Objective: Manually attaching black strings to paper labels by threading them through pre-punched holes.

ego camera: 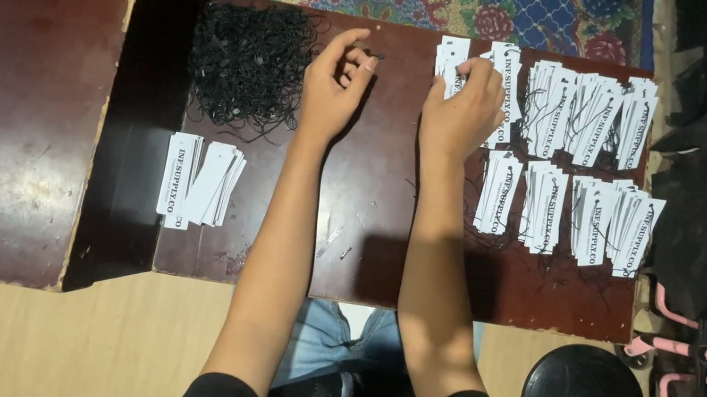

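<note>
Two hands at work: left hand (339,72) pinches a black string (372,55), right hand (462,107) grips a white tag (450,60), threading next

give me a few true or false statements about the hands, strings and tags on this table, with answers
1. The pile of black strings lies left of the left hand. True.
2. The right hand holds white paper tags. True.
3. The left hand holds scissors. False: it pinches only a thin black string.
4. The strung tags on the right lie in one single heap. False: they sit in separate bunches in two rows.
5. A small stack of tags without strings lies below the string pile. True.
</note>
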